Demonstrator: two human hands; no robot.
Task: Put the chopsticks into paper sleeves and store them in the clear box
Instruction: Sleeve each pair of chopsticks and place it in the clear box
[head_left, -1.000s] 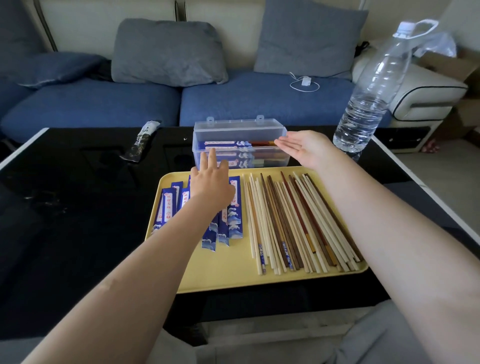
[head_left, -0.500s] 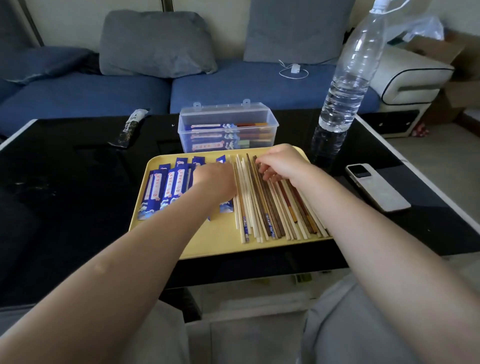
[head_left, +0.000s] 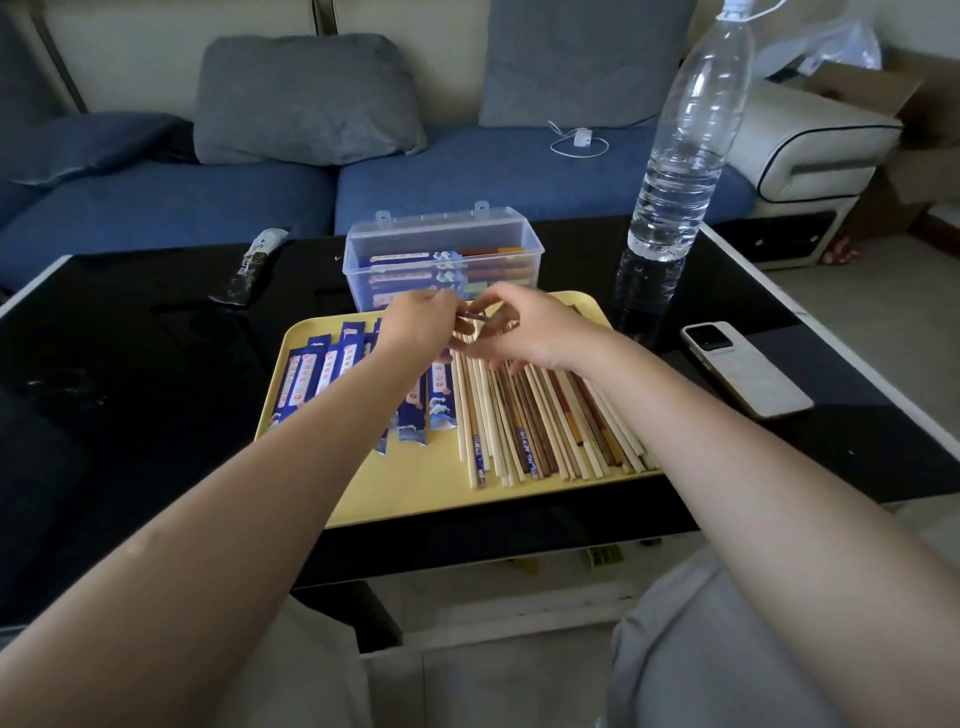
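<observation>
**Both hands meet over the far edge of the tray**

Left hand (head_left: 418, 325) and right hand (head_left: 524, 332) close together now, above the far ends of the loose chopsticks (head_left: 540, 415). Pinching a dark chopstick (head_left: 474, 318) between them, by the look of it — right thumb and forefinger curled on one end, left fingertips on the other; exact grip of the left hard to tell. Lifted clear of the pile, probably to line it up for a sleeve. Paper sleeves (head_left: 332, 371) fanned along the left side of the yellow tray (head_left: 415, 493), handy for the left hand. Clear box (head_left: 444, 260) just beyond the tray's far edge, lid up, already holding several sleeved pairs. Bottle (head_left: 675, 156) and phone (head_left: 743, 369) off toward the right edge of the tabletop.

Half a second back: left hand flat on the sleeves, right hand rummaging in the pile. Since then, both risen and joined.
</observation>
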